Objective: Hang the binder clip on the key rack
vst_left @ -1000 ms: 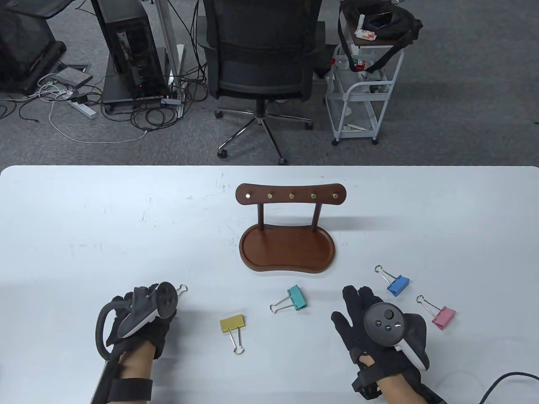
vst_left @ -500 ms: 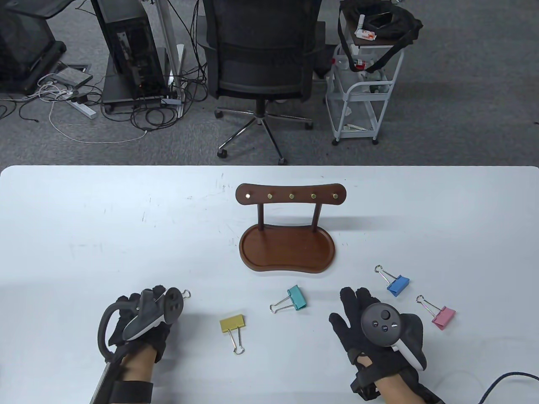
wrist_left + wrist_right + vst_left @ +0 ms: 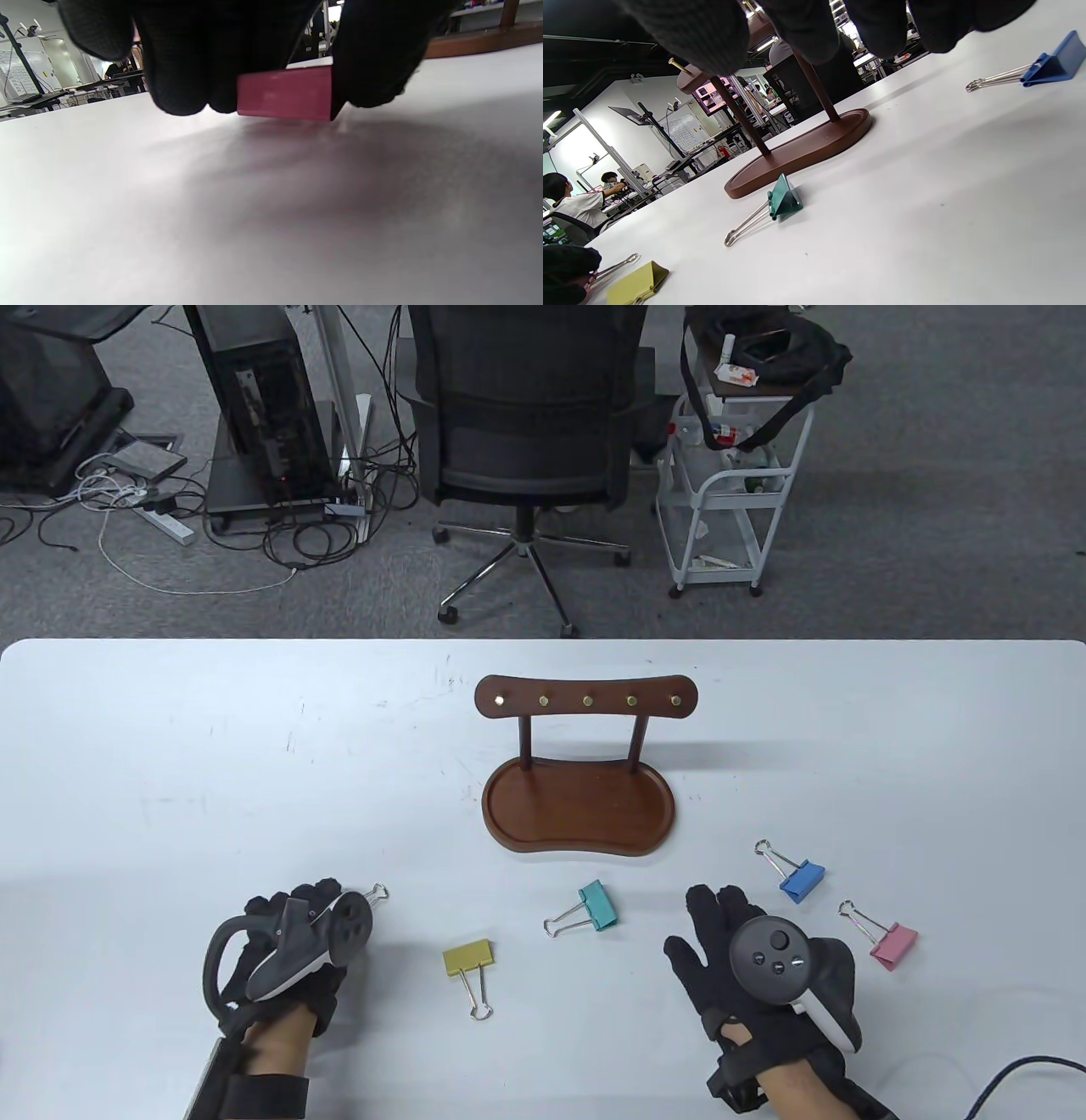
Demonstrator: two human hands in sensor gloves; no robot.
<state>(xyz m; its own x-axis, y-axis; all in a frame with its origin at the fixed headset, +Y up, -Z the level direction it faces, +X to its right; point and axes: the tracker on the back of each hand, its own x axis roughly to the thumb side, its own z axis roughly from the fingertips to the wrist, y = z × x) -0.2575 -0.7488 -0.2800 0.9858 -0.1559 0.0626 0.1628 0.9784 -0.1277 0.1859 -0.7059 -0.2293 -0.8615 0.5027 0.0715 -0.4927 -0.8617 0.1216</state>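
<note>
L hand [image 3: 293,937] grips red clip [image 3: 285,94] just off table; R hand [image 3: 747,959] flat, fingers apart.

A white table [image 3: 254,746] carries the items. Behind it, on grey carpet, stand a black office chair [image 3: 530,432], a white wire cart [image 3: 730,517] and a computer tower [image 3: 263,407] with tangled cables [image 3: 110,509].

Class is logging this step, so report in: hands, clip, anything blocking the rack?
Left hand pinches a red binder clip low over the table. Right hand open, flat. Key rack hooks bare, path clear.
</note>
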